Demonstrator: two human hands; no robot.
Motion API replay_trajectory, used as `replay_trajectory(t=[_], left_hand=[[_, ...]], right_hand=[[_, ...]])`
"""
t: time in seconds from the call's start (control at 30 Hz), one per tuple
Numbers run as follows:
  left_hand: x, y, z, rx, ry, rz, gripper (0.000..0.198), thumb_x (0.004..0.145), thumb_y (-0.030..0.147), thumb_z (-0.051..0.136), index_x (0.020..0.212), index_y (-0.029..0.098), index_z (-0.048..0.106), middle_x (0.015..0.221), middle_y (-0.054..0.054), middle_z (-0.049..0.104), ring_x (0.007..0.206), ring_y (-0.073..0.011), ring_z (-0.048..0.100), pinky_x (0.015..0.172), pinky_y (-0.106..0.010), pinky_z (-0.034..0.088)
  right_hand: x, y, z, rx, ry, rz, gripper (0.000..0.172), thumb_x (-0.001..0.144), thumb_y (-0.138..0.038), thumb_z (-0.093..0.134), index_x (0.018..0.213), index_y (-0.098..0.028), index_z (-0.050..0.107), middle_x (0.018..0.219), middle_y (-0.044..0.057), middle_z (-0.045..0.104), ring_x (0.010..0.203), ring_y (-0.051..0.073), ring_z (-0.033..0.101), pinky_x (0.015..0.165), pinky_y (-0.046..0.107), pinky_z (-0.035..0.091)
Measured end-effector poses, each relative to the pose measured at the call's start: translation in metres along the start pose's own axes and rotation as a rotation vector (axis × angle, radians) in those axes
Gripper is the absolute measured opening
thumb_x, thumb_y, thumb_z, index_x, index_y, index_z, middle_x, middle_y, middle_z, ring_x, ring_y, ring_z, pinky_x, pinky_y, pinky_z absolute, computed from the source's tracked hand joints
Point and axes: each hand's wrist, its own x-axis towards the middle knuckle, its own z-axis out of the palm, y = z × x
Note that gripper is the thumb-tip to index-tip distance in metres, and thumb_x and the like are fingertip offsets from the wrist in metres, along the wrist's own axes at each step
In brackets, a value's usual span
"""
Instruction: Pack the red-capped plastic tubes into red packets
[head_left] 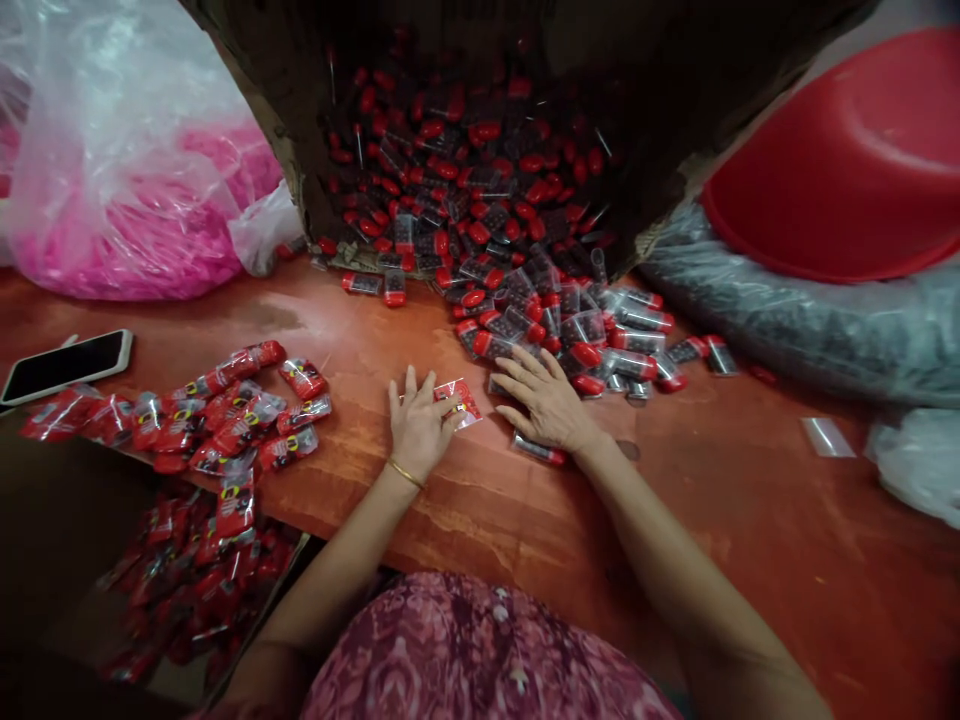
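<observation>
My left hand (pixel 415 425) rests on the reddish table (pixel 750 520) and pinches a small red printed packet (pixel 459 400) between thumb and fingers. My right hand (pixel 546 402) lies just to its right, fingers spread flat over a red-capped clear tube (pixel 538 450) that pokes out from under the palm. Its fingertips reach the edge of a heap of red-capped tubes (pixel 570 330) spilling from a tipped cardboard box (pixel 480 150).
A pile of filled red packets (pixel 225 415) lies at the left, with more in a box (pixel 195 580) below the table edge. A phone (pixel 67 366), a pink-filled plastic bag (pixel 135 180), a red basin (pixel 847 160) and a grey bag (pixel 810 320) ring the table.
</observation>
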Motion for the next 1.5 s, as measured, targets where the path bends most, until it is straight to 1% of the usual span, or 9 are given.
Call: replay_trajectory(t=[0.2,0.33,0.47,0.63,0.77,0.9,1.2,1.4,1.5], left_hand=[[0.008,0.004,0.004,-0.014,0.048,-0.024,0.021,0.083,0.034,0.054,0.090,0.030,0.073,0.121,-0.007,0.062,0.128,-0.0338,0.039,0.104,-0.062,0.021],[0.007,0.002,0.000,-0.081,0.141,-0.029,0.023,0.084,0.036,0.052,0.091,0.028,0.073,0.123,-0.008,0.061,0.129,-0.0333,0.039,0.105,-0.062,0.021],[0.003,0.010,-0.017,-0.177,0.238,-0.019,0.025,0.084,0.039,0.051,0.093,0.028,0.072,0.127,-0.008,0.058,0.130,-0.0314,0.037,0.106,-0.060,0.019],[-0.007,0.024,-0.034,-0.336,0.261,-0.027,0.025,0.083,0.035,0.052,0.099,0.026,0.070,0.128,-0.007,0.057,0.128,-0.0287,0.041,0.107,-0.055,0.021],[-0.020,0.027,-0.039,-0.633,0.083,-0.199,0.037,0.081,0.047,0.052,0.093,0.016,0.070,0.095,-0.009,0.071,0.091,-0.0239,0.064,0.081,-0.034,0.048],[-0.032,0.032,-0.034,-1.137,-0.322,-0.460,0.048,0.071,0.060,0.056,0.071,0.013,0.068,0.064,-0.006,0.067,0.055,-0.0149,0.061,0.045,-0.021,0.041],[-0.040,0.044,-0.027,-1.449,-0.264,-0.645,0.041,0.048,0.042,0.080,0.073,0.013,0.068,0.066,-0.001,0.067,0.054,-0.0079,0.056,0.044,-0.015,0.044],[-0.030,0.043,-0.027,-1.552,-0.205,-0.753,0.042,0.041,0.039,0.083,0.067,0.014,0.061,0.062,0.002,0.065,0.051,-0.0071,0.056,0.047,-0.016,0.045],[-0.026,0.044,-0.031,-1.610,-0.248,-0.780,0.040,0.043,0.037,0.083,0.067,0.015,0.060,0.062,0.003,0.064,0.051,-0.0069,0.057,0.047,-0.016,0.045]], right_hand=[[-0.009,-0.003,-0.011,0.085,0.045,0.058,0.036,0.087,-0.041,0.048,0.112,-0.018,0.060,0.128,0.011,0.057,0.128,0.030,0.040,0.105,0.052,0.025],[-0.008,-0.032,-0.022,0.255,0.240,0.306,0.027,0.087,-0.035,0.048,0.097,-0.017,0.066,0.103,0.011,0.069,0.103,0.025,0.059,0.091,0.041,0.042],[0.005,-0.072,-0.018,0.703,0.308,0.676,0.031,0.086,-0.041,0.048,0.096,-0.017,0.064,0.087,0.008,0.070,0.074,0.018,0.063,0.070,0.031,0.049],[0.023,-0.097,-0.006,1.218,0.396,0.791,0.030,0.080,-0.046,0.052,0.076,-0.018,0.062,0.070,0.001,0.063,0.064,0.014,0.055,0.060,0.025,0.045],[0.014,-0.105,-0.009,1.125,0.482,0.828,0.036,0.082,-0.044,0.048,0.057,-0.019,0.049,0.052,-0.004,0.044,0.051,0.010,0.040,0.049,0.022,0.032],[-0.004,-0.115,-0.011,1.004,0.496,0.815,0.038,0.085,-0.041,0.044,0.054,-0.020,0.042,0.051,-0.005,0.037,0.050,0.009,0.035,0.049,0.023,0.029],[-0.023,-0.123,-0.011,0.963,0.360,0.752,0.038,0.089,-0.042,0.038,0.061,-0.020,0.048,0.055,-0.002,0.047,0.053,0.011,0.044,0.052,0.023,0.036],[-0.034,-0.099,-0.019,0.270,0.126,0.842,0.045,0.090,-0.047,0.033,0.104,-0.013,0.059,0.093,0.014,0.059,0.085,0.025,0.053,0.074,0.035,0.042],[-0.055,-0.090,-0.020,0.029,0.022,0.813,0.040,0.088,-0.043,0.041,0.106,-0.014,0.061,0.097,0.016,0.057,0.089,0.028,0.049,0.077,0.039,0.040]])
